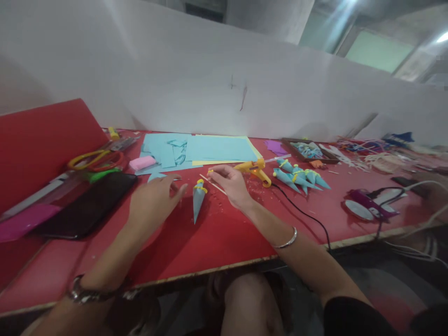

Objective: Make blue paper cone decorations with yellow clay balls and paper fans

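Observation:
A light-blue paper cone point(198, 203) with a yellow trim and a yellow tip piece lies on the red table between my hands, its point toward me. My left hand point(154, 198) hovers left of the cone, thumb and fingers apart, with nothing visible in it. Behind its fingers shows a piece of blue paper point(156, 176). My right hand point(231, 184) pinches a small yellow piece point(210, 171) just beyond the cone. A thin wooden stick point(217, 187) lies beside that hand. Past its fingers rests a yellow glue gun point(257, 171).
Several finished blue cones point(297, 177) lie to the right, before a tray point(310, 151) of small pieces. Blue paper sheets point(220, 148) lie at the back. Scissors point(96, 161) and a black phone point(87, 205) occupy the left. The glue gun's cord point(308, 214) crosses the table's front edge.

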`<state>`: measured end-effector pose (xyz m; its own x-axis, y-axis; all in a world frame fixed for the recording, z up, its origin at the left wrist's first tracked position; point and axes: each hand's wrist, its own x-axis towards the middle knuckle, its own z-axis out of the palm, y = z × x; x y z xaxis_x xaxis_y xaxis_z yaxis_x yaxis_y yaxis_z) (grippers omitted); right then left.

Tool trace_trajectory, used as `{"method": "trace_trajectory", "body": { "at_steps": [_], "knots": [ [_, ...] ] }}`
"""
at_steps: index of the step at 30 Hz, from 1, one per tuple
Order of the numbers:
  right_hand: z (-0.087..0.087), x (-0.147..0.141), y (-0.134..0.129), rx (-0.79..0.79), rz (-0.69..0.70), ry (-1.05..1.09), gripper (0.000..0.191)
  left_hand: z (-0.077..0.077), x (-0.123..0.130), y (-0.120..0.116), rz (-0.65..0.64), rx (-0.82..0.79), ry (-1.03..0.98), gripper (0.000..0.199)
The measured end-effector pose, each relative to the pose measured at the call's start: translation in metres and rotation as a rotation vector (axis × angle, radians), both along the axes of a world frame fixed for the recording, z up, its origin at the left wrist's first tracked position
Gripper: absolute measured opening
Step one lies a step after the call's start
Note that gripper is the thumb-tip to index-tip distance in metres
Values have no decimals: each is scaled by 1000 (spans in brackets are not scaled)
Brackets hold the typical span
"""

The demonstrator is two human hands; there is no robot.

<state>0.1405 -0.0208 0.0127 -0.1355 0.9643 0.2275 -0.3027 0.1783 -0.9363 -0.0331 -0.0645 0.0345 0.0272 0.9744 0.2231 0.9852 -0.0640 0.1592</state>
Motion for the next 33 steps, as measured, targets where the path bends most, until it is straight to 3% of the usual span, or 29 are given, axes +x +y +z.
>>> {"method": "trace_trajectory", "body": {
  "at_steps": [4,8,13,18,24,29,33],
  "knots": [
    [-4,0,4,47,35,0,21,11,28,0,52,-195,85,64],
    [-6,2,8,54,45,14,26,8,39,12,16,-264,197,49],
    [-7,4,9,4,25,-9,30,-6,27,35,-21,-267,151,42],
    [-9,4,11,36,9,-17,26,-17,11,42,-37,-116,-96,56],
    [-7,4,8,92,18,-43,23,-17,18,35,-4,-9,-210,59],
    [-4,4,3,172,51,-149,26,-24,25,33,-125,14,-426,63],
    [-4,4,2,233,67,-178,16,-27,29,36,-188,-6,-680,65]
  ]
}}
